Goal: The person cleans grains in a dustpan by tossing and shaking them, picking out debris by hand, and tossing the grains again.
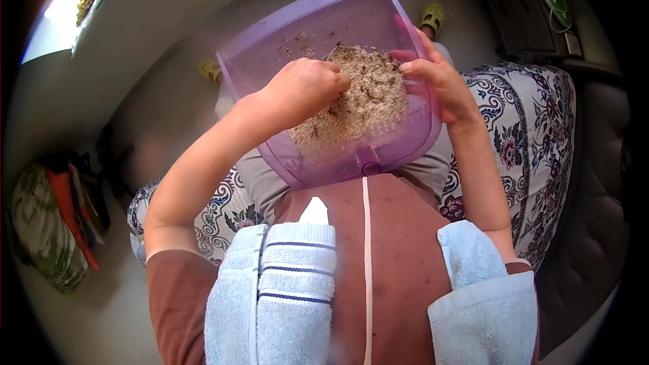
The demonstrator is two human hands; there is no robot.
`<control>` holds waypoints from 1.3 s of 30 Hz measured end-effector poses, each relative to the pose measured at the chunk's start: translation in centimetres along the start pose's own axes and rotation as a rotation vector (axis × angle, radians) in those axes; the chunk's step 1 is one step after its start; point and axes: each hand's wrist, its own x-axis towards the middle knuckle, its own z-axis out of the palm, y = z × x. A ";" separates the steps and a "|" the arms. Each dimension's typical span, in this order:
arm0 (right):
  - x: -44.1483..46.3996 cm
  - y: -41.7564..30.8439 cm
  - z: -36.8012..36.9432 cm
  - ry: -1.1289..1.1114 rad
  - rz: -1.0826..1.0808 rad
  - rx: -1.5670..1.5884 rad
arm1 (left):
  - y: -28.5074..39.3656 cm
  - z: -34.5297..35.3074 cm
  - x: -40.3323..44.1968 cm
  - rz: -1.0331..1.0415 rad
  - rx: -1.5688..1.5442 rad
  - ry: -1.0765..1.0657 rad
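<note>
A translucent purple plastic bin (311, 17) rests tilted on my lap. Inside it lies a heap of pale grain-like material (368, 111), mixed with dark bits; more dark bits are scattered on the bin's wall. My left hand (307, 84) is over the heap with its fingers curled and pressed together. Whatever those fingers hold, if anything, is too small or hidden to make out. At the bin's right side, my right hand (443, 81) grips the wall, thumb inside and the other fingers behind the plastic.
I sit on a seat with a patterned floral cover (517, 128). Light blue towels (297, 284) hang over my chest. A dark cabinet (520, 13) with a green round object stands at the upper right. Bags (51, 223) lie on the left, and a yellow-green clog (433, 17) shows beyond the bin.
</note>
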 end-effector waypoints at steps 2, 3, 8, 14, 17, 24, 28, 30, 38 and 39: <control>0.0 0.0 -0.1 -0.001 -0.002 0.003 | 0.0 -0.8 -0.4 -0.022 -0.053 0.087; 0.0 0.0 -0.2 -0.007 0.000 0.010 | 0.0 -1.5 -0.9 -0.057 -0.056 0.134; 0.0 0.1 -0.2 0.001 0.005 0.000 | 0.9 -1.0 -2.5 -0.027 -0.184 0.064; 0.0 0.3 -0.2 -0.007 -0.003 -0.026 | 1.8 0.8 -2.2 0.007 0.000 -0.059; 0.0 0.4 -0.4 0.000 -0.019 -0.026 | 1.5 0.0 -2.3 -0.001 -0.159 0.080; -0.2 0.1 -0.6 0.002 -0.031 -0.022 | -3.7 -8.5 -3.9 -0.266 0.429 0.590; 0.1 0.1 -0.8 -0.014 -0.045 -0.017 | -2.7 -6.9 -5.2 -0.038 0.207 0.286; 0.0 0.1 -0.6 -0.004 -0.036 -0.034 | -0.9 -4.2 -5.2 0.126 -0.067 0.003; 0.0 0.1 -0.7 0.006 -0.022 -0.073 | 1.5 -1.4 -3.7 0.139 0.063 -0.254; 0.1 0.2 -0.8 -0.002 -0.026 -0.069 | 1.6 -1.2 -3.5 0.152 0.103 -0.261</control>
